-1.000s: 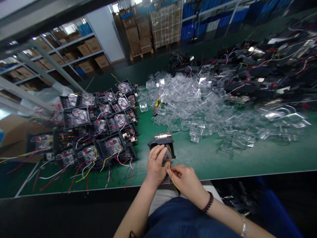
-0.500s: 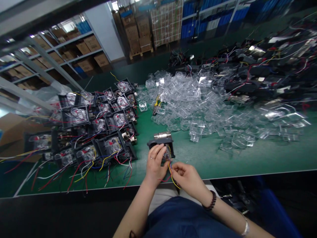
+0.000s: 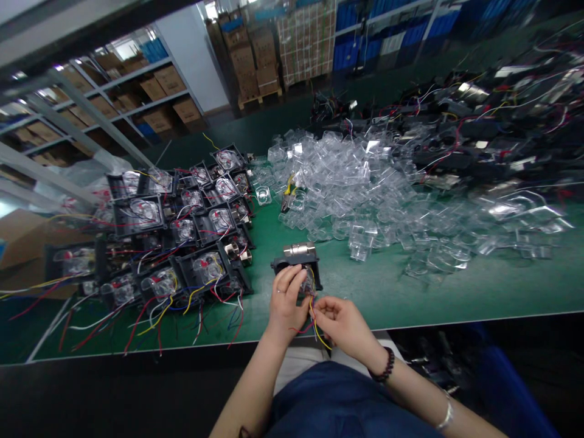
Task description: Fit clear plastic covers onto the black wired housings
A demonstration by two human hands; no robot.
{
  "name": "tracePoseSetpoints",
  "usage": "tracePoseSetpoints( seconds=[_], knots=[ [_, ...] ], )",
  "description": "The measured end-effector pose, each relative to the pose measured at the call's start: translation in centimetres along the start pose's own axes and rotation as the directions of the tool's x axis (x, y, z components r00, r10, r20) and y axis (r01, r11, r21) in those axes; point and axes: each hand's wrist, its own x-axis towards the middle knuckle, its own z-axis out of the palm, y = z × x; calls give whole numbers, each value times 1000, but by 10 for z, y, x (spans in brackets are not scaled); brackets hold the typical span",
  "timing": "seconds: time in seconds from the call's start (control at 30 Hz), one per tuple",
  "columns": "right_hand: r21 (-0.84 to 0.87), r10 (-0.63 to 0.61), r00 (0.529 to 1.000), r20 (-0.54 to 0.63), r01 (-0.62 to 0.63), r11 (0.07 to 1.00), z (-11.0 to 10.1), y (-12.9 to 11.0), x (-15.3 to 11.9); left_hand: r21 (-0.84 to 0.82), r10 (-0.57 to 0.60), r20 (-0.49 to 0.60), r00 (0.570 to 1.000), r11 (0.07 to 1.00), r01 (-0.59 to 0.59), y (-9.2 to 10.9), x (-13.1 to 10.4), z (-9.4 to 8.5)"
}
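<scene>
A dark housing (image 3: 280, 264) with a metal valve fitting (image 3: 299, 249) on its far side sits near the table's front edge. My left hand (image 3: 288, 301) is closed on the housing, its fingers covering much of the inside. Yellow, red and other wires (image 3: 314, 322) hang from the housing towards me. Just right of them, my right hand (image 3: 337, 319) pinches the wires close to where they leave the housing. Its fingertips partly hide the wires.
Several wired housings (image 3: 207, 267) stand in rows on the left. Clear plastic parts (image 3: 347, 170) are heaped beyond my hands, beside yellow-handled pliers (image 3: 288, 190). Dark wired assemblies (image 3: 479, 140) fill the back right. An open carton (image 3: 22, 237) is at far left.
My right hand has shifted slightly left, nearer my left hand. The loose wire ends have moved a little. My left hand and the housing look unmoved.
</scene>
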Motion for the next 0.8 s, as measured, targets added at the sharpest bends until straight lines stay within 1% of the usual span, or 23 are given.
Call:
tracePoseSetpoints(
  seconds=[0.1, 0.23, 0.3, 0.37, 0.43, 0.47, 0.5, 0.53, 0.57, 0.6, 0.63, 0.67, 0.7, 0.73, 0.8],
  knots=[
    [33, -1, 1000, 31, 0, 999, -2, -2, 1, -18, 13, 5, 1000, 1000, -13, -1, 0, 0],
    [70, 47, 994, 96, -54, 996, -2, -4, 2, -45, 25, 21, 999, 999, -24, -3, 0, -1],
    [70, 70, 989, 127, -79, 994, 0, -4, 1, -41, 21, 19, 1000, 999, -20, -4, 0, -1],
    [43, 60, 989, 138, -66, 997, 2, -3, 0, -27, 20, 15, 1000, 999, -20, -4, 0, -2],
    [-21, 11, 987, 160, -8, 1000, 1, -3, -2, -5, 13, 10, 1000, 1000, -12, -3, 0, -2],
    [-73, -24, 982, 190, 38, 997, -1, -4, -3, 6, 7, 7, 1000, 1000, -7, -3, 0, -3],
    [-133, -71, 973, 219, 102, 986, -4, -5, -4, 17, 6, -1, 1000, 1000, -6, -3, 0, -3],
    [-200, -135, 965, 223, 181, 963, -8, -7, -4, 23, 3, -5, 1000, 1000, -3, -2, 0, -4],
    [-274, -221, 957, 189, 268, 924, -12, -9, -3, 23, -3, -5, 1000, 1000, 3, -1, 0, -6],
    [-351, -327, 937, 123, 349, 869, -17, -11, -1, 19, -10, -1, 1000, 1000, 10, 0, 0, -7],
    [-425, -439, 897, 46, 416, 804, -20, -12, 1, 13, -21, 2, 1000, 1000, 21, 1, 0, -9],
    [-488, -539, 842, -15, 465, 739, -24, -14, 4, 8, -35, 6, 999, 999, 35, 2, -1, -10],
    [-536, -615, 787, -41, 503, 679, -25, -14, 7, 5, -50, 6, 999, 999, 50, 3, -1, -11],
    [-565, -665, 747, -29, 536, 627, -26, -13, 10, 4, -60, 0, 998, 998, 60, 4, -1, -12],
    [-587, -713, 701, 36, 592, 553, -24, -9, 15, 7, -64, -23, 998, 998, 64, 6, -2, -13]
  ],
)
